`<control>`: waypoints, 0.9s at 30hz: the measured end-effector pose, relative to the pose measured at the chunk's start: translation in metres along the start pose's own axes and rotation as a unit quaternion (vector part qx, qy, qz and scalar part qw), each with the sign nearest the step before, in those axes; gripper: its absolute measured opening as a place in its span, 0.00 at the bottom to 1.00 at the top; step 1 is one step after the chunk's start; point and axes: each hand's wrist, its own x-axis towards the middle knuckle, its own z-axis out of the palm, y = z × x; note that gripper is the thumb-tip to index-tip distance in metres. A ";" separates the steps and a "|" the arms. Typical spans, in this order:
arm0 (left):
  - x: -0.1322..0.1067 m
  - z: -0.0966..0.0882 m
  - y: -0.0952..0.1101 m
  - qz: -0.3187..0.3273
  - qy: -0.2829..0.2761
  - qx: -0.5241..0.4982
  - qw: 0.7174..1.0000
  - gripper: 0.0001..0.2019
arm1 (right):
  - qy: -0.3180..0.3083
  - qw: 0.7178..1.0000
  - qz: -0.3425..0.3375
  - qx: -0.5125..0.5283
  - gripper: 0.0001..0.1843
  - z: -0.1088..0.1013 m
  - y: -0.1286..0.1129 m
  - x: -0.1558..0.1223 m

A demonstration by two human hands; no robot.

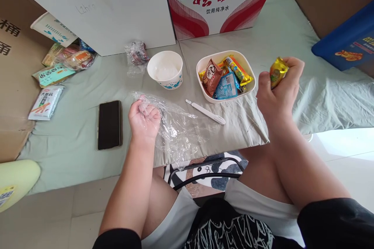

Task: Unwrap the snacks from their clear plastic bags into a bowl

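One gold packet [278, 71], partly hidden in the right hand [278, 94].

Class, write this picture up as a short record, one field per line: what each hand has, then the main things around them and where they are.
Left hand: gripping clear plastic
Right hand: holding a yellow pack, beyond the tub's right side
Tub: white, holding a brown pack, a blue pack and others
Cup: upright, left of the tub
Slim white tool: on the cloth, nearer the person than the tub
Phone: screen dark, left of the left hand
Box: white and red, behind the tub
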 end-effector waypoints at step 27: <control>-0.009 0.003 -0.006 -0.042 -0.045 0.063 0.996 0.13 | 0.032 0.994 -0.003 -0.100 0.15 0.021 0.001 0.009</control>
